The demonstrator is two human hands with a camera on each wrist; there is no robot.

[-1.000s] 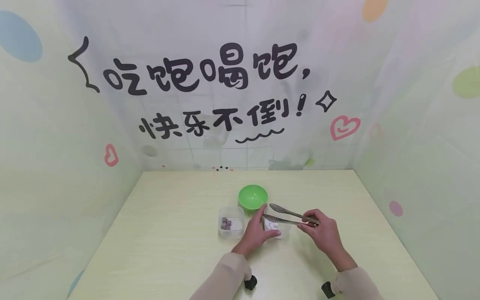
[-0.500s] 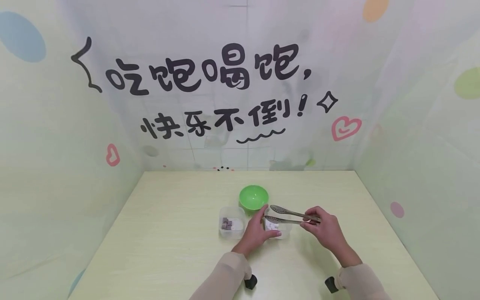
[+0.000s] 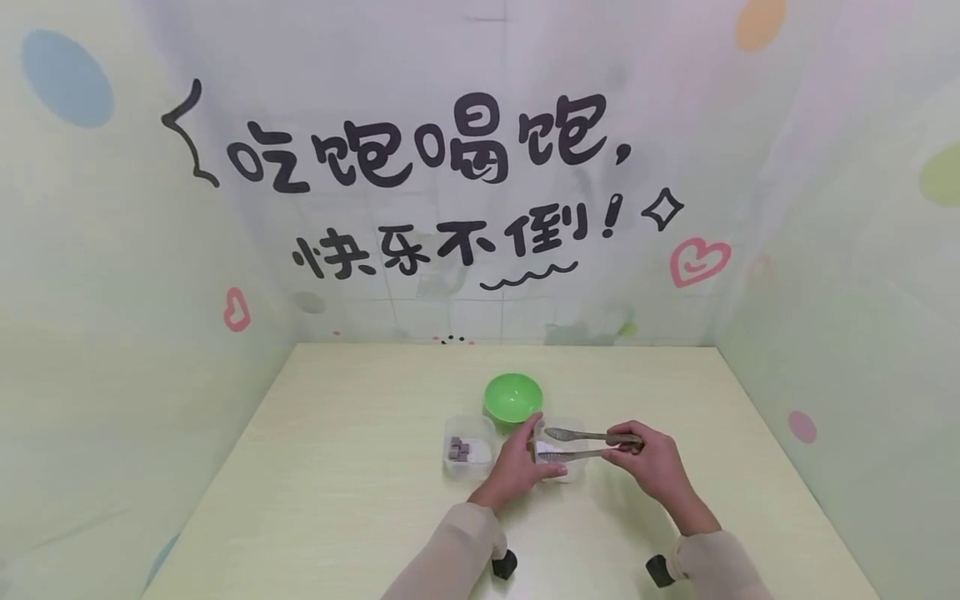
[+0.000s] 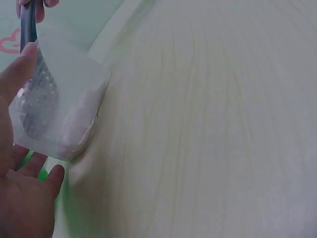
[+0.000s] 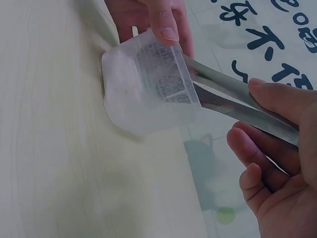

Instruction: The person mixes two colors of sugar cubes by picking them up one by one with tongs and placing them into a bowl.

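Note:
My left hand [image 3: 516, 473] grips a clear plastic container [image 5: 156, 118], its thumb at the rim and its fingers round the side. Whitish contents [image 5: 120, 74] show through the container's wall, their kind blurred. With thumb and fingers my right hand [image 3: 651, 462] holds metal tongs [image 3: 588, 436] by the handle end. The two perforated tong heads [image 5: 171, 88] are inside the container, a gap between them. In the left wrist view one tong head [image 4: 39, 101] shows through the plastic.
A green bowl [image 3: 513, 395] stands just behind the containers. Left of my left hand is a second clear container [image 3: 448, 468] with several greyish-purple cubes [image 3: 459, 450] inside. The pale wooden table [image 3: 337, 483] meets printed cloth walls at the back and sides.
The tongs have gone down into the container held by my left hand, and their arms look slightly closer together. The left hand keeps its grip. The head view has shifted slightly.

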